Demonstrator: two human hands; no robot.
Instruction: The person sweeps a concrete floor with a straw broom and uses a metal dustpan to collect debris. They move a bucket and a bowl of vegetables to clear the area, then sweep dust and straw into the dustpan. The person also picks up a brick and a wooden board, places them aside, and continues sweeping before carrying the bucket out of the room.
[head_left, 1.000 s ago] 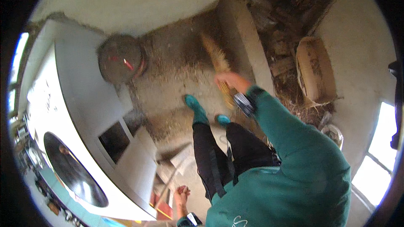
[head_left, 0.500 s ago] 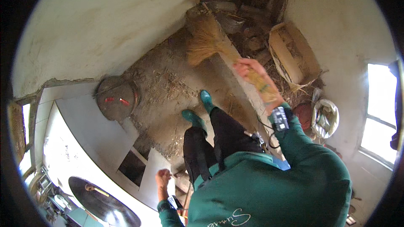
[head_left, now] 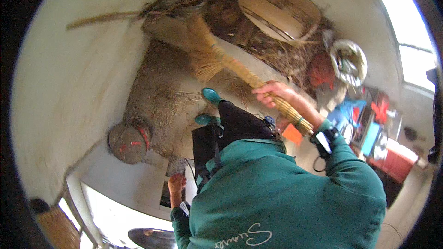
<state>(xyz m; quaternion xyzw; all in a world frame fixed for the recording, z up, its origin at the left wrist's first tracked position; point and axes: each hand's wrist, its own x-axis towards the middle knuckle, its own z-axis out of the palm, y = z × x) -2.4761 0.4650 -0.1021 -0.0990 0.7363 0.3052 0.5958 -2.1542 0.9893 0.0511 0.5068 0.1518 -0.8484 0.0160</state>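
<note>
My right hand (head_left: 276, 93) is closed around the handle of a straw broom (head_left: 244, 73). The bound handle runs back under my right forearm. The broom's fanned bristles (head_left: 203, 55) spread out over a pale low ledge (head_left: 173, 32) and its edge above the littered floor (head_left: 170, 93). Down by my left side, my left hand (head_left: 176, 184) hangs with its fingers curled in, and I see nothing held in it. It is nearest to the white counter.
A round lidded container (head_left: 124, 143) stands left of my teal boots (head_left: 211, 96). Beyond the ledge are a long cardboard box (head_left: 277, 7), dry twigs and a white sack (head_left: 348, 62). A wok (head_left: 152, 239) sits at lower left; a stick (head_left: 104, 18) leans against the wall.
My view has turned toward the right, bringing shelves and bags into sight. The broom stays in my right hand, its handle now plainer to see. My left hand remains low at my side.
</note>
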